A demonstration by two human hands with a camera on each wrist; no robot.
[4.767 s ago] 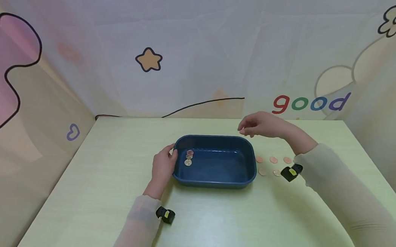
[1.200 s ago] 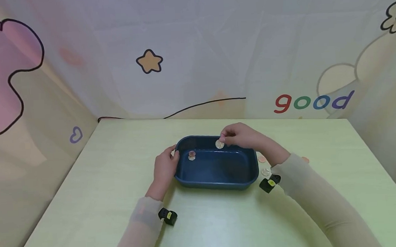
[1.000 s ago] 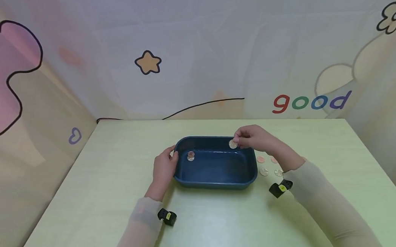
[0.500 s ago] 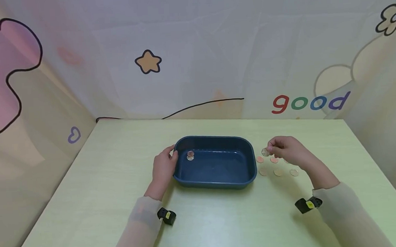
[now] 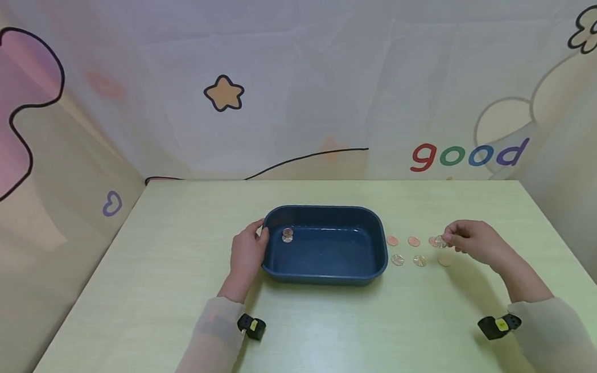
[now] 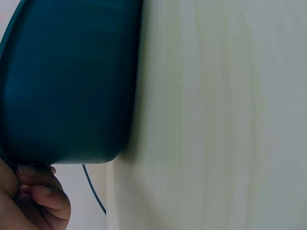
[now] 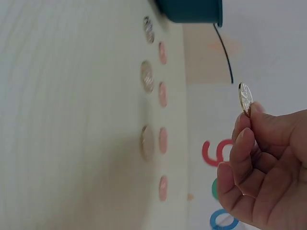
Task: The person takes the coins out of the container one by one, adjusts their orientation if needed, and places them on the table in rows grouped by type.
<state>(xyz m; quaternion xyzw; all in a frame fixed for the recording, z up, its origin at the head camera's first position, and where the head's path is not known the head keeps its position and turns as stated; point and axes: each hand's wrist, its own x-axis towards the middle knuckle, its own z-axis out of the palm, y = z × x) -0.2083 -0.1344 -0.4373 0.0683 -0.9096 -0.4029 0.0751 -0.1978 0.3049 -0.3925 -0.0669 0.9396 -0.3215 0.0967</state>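
Note:
My left hand [image 5: 248, 251] grips the left end of a dark blue rectangular tray [image 5: 329, 277], thumb at the rim and fingers along the outer wall. Inside the tray, near that end, a copper coin [image 5: 287, 232] and a gold coin [image 5: 287, 239] lie close together. My right hand [image 5: 479, 244] pinches a gold coin [image 7: 245, 98] by its edge between thumb and forefinger, raised above the table. In the head view, the held coin overlaps a copper coin [image 5: 432, 241] in the back row. A pale gold coin [image 5: 444, 261] lies just in front of it.
Right of the tray, coins lie in two rows on the pale table [image 5: 328, 333]: copper ones [image 5: 413, 241] behind, gold ones [image 5: 419, 260] in front. A printed cloth backdrop [image 5: 293, 95] stands behind the table. Each wrist wears a small black camera [image 5: 499, 326].
One coin fewer lies in the tray than in the earliest frame. My right hand has carried a gold coin from over the tray rightward, above the table coins. My left hand stays put.

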